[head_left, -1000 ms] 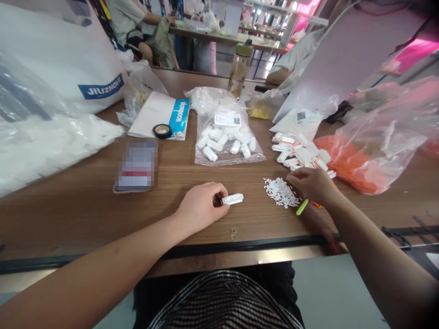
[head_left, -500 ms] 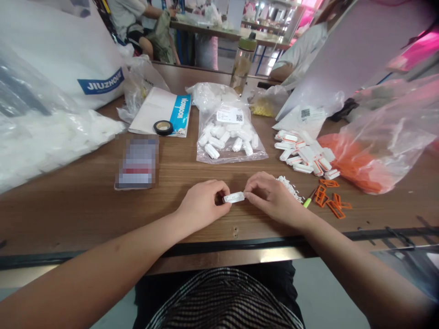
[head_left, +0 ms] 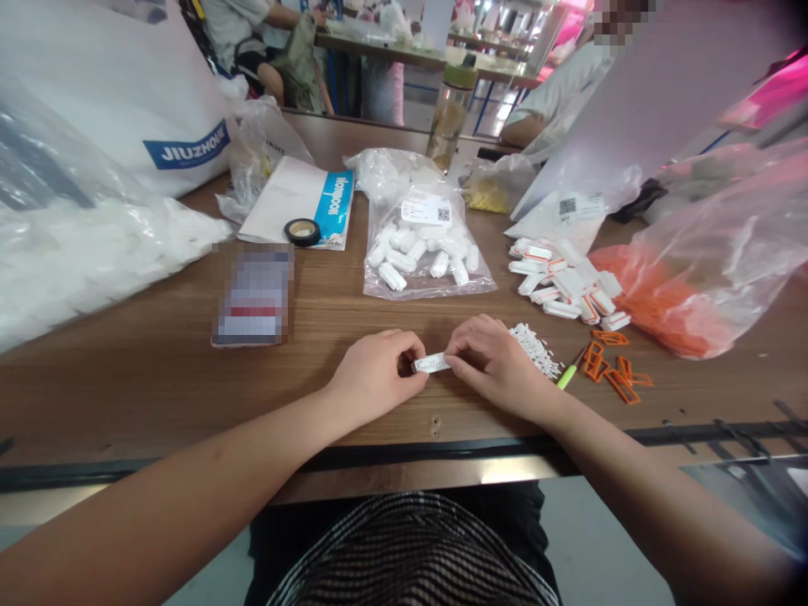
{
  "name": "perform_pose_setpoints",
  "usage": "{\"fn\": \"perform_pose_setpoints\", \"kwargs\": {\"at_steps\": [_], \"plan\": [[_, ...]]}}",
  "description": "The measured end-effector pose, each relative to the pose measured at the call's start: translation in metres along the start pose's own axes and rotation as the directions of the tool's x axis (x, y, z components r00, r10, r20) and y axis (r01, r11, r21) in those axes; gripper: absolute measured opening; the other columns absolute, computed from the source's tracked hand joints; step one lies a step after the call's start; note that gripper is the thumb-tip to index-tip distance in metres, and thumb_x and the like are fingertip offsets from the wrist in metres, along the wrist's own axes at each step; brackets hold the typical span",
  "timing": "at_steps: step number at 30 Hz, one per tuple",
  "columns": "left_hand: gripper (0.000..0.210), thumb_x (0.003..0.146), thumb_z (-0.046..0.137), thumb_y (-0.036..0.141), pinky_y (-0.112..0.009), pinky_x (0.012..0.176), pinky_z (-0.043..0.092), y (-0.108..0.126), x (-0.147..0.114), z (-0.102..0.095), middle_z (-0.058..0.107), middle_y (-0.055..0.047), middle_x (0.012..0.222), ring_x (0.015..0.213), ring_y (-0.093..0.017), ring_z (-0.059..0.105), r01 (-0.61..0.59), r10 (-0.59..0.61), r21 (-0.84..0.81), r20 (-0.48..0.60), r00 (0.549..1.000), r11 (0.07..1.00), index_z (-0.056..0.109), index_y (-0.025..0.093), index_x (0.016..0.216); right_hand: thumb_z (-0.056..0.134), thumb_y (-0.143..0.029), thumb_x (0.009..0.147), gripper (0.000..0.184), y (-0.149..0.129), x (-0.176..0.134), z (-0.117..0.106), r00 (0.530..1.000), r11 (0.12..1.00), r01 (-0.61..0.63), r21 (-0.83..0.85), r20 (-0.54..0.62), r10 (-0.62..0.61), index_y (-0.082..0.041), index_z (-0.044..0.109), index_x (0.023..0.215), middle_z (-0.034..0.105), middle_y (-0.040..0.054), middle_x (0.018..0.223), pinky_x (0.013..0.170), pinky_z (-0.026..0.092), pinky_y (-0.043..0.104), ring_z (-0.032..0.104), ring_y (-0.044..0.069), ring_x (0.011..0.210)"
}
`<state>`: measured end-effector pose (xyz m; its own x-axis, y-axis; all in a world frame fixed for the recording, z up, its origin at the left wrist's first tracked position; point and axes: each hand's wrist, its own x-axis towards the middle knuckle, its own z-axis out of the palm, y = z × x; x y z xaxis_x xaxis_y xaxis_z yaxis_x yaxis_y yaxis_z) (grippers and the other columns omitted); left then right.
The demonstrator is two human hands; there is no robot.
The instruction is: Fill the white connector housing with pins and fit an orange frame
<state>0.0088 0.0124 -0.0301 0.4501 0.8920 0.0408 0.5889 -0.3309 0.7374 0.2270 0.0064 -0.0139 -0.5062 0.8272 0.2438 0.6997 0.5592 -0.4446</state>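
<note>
A small white plastic connector (head_left: 432, 363) with rows of holes along its face lies level between my hands, just over the table. My left hand (head_left: 377, 368) pinches its left end between thumb and fingers. The fingertips of my right hand (head_left: 489, 362) close on its right end and cover it; whether a tiny piece is also between them is hidden. Beside my right hand is a heap of tiny white pegs (head_left: 534, 349). A tool with a lime-green handle (head_left: 567, 376) and several orange rectangular frames (head_left: 622, 383) lie further right.
White housings with orange edges (head_left: 565, 286) are piled behind my right hand, next to a bag of orange parts (head_left: 669, 311). Ahead lies a clear bag of white housings (head_left: 429, 244). A phone (head_left: 252, 295), tape roll (head_left: 301, 231), notebook (head_left: 265, 206) and large white sack (head_left: 114, 93) occupy the left.
My right fingers have shifted slightly left and now cover more of the connector's right end. My left hand keeps its grip. The whole view has moved a little.
</note>
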Motion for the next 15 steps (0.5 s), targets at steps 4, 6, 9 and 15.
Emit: {"fn": "perform_pose_setpoints", "kwargs": {"at_steps": [4,6,9,15], "plan": [[0.008,0.076,0.066,0.027,-0.028,0.061,0.037,0.0003,0.0003,-0.0002,0.055,0.003,0.068,0.061,-0.013,0.049,-0.009,0.009,0.002,0.002,1.0,1.0,0.065,0.022,0.082,0.059,-0.023,0.088,0.012,-0.0014,-0.0023,-0.0031,0.996,0.995,0.074,-0.063,-0.043,-0.077,-0.024,0.07,0.083,0.068,0.0019,0.091,0.082,0.038,0.039,0.057,0.02,0.089],[0.008,0.076,0.066,0.027,-0.029,0.061,0.037,0.0005,0.0003,-0.0005,0.055,0.003,0.068,0.061,-0.013,0.049,-0.01,0.01,0.003,0.005,1.0,1.0,0.066,0.022,0.082,0.06,-0.023,0.087,0.011,-0.001,-0.0043,-0.0038,0.991,0.992,0.094,-0.085,-0.09,-0.101,-0.025,0.071,0.085,0.069,0.0019,0.093,0.082,0.038,0.039,0.058,0.02,0.089],[0.008,0.076,0.066,0.027,-0.028,0.062,0.037,0.0007,0.0001,-0.0008,0.055,0.003,0.067,0.061,-0.013,0.048,-0.008,0.008,0.006,0.002,1.0,1.0,0.066,0.023,0.082,0.063,-0.023,0.085,0.01,-0.0006,-0.0069,-0.003,0.986,0.987,0.119,-0.105,-0.108,-0.131,-0.025,0.073,0.087,0.07,0.0025,0.096,0.083,0.038,0.04,0.058,0.02,0.09],[0.007,0.075,0.065,0.027,-0.028,0.061,0.037,0.0004,0.0001,-0.0005,0.052,0.004,0.063,0.059,-0.012,0.047,-0.008,0.008,0.005,-0.006,1.0,1.0,0.065,0.022,0.08,0.062,-0.025,0.085,0.012,-0.0068,-0.0068,0.0004,0.987,0.984,0.13,-0.12,-0.085,-0.14,-0.022,0.073,0.082,0.07,0.0045,0.093,0.081,0.038,0.04,0.057,0.02,0.087]]}}
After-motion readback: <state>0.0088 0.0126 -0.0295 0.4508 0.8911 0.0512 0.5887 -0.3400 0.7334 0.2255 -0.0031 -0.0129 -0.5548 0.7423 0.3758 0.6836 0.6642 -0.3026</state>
